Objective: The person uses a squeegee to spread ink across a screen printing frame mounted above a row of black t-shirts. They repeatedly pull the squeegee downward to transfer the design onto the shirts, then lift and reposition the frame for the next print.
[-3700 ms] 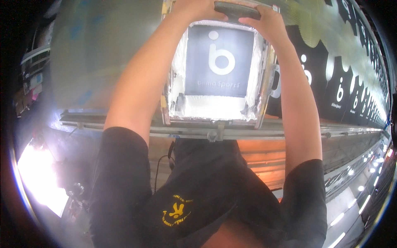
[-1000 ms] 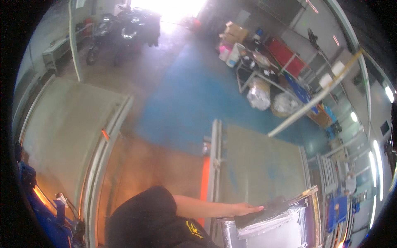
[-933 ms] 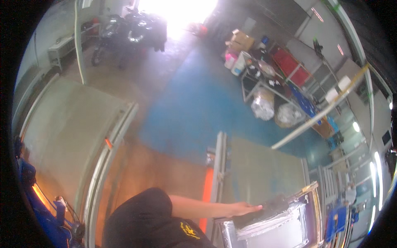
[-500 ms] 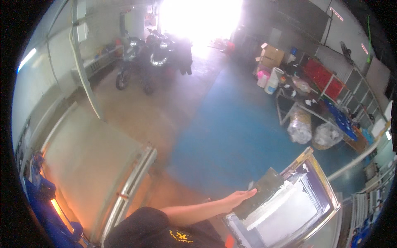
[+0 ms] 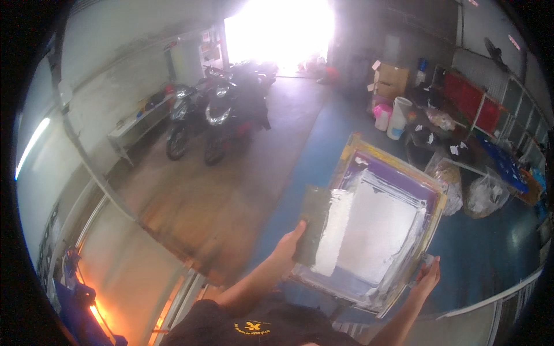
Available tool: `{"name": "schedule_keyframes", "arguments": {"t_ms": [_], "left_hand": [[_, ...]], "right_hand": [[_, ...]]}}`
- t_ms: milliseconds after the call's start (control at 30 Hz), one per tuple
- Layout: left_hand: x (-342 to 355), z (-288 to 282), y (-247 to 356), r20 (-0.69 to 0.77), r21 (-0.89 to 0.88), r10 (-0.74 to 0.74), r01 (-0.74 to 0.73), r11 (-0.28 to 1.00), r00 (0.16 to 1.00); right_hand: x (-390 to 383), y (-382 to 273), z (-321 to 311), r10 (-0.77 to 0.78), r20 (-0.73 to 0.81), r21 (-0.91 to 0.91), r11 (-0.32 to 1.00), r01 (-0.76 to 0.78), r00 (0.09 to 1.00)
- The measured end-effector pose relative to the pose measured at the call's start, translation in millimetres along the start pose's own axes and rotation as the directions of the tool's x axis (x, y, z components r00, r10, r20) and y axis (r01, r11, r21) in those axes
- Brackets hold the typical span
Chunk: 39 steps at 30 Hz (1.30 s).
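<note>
**Both hands carry an inked printing screen across the workshop**

Left hand [image 5: 287, 249] is closed on the near left edge of a screen-printing frame [image 5: 378, 228], thumb up, pinning a dark squeegee [image 5: 311, 230] flat against that edge. Right hand [image 5: 427, 278] grips the frame's near right corner, fingers curled around the rim. Held between them, the frame tilts up and away over the blue floor [image 5: 485, 254], its purple mesh smeared with white ink.

Motorbikes [image 5: 222, 115] stand parked far left near the bright doorway; cardboard boxes [image 5: 389, 78] and white buckets [image 5: 398, 118] sit far right, with filled plastic bags [image 5: 482, 196] just beyond the frame.

Judging from the tilt, wet ink could run toward the near rail and drip. The squeegee, held only by thumb pressure, might slip free. The raised frame also hides the floor ahead, so a corner could catch the clutter on the right.
</note>
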<state>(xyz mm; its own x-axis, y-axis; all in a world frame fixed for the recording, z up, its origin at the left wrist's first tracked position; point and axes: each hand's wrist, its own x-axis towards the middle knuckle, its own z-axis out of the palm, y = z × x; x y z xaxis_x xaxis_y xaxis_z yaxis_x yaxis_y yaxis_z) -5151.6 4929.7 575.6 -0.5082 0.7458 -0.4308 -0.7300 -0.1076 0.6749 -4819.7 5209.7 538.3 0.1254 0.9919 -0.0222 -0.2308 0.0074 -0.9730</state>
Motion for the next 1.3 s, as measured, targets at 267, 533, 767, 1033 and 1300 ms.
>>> {"name": "schedule_keyframes", "arguments": {"t_ms": [267, 533, 767, 1033, 1300], "left_hand": [[102.2, -22.9, -34.8, 0.074, 0.058, -0.207, 0.203, 0.977, 0.975], [330.8, 98.0, -52.8, 0.305, 0.385, -0.592, 0.472, 0.793, 0.746], [452.6, 215.2, -116.0, 0.304, 0.682, -0.704, 0.369, 0.631, 0.642], [516.3, 378.6, -222.1, 0.369, 0.549, -0.671, 0.432, 0.716, 0.643], [555.5, 509.2, -316.7, 0.594, 0.424, -0.659, 0.516, 0.744, 0.462]], "right_hand": [[1.1, 63.6, -54.4, 0.075, -0.143, -0.075, 0.993, -0.087, 0.987], [-17.1, 50.1, -54.5, 0.043, -0.617, -0.098, 0.987, -0.131, 0.786], [43.3, 32.6, -24.2, -0.073, -0.775, -0.087, 0.996, 0.009, 0.627], [252.9, -21.7, -139.4, -0.17, -0.762, -0.154, 0.985, 0.08, 0.625], [379.1, -78.4, -196.9, -0.235, -0.817, -0.142, 0.967, 0.212, 0.526]]}}
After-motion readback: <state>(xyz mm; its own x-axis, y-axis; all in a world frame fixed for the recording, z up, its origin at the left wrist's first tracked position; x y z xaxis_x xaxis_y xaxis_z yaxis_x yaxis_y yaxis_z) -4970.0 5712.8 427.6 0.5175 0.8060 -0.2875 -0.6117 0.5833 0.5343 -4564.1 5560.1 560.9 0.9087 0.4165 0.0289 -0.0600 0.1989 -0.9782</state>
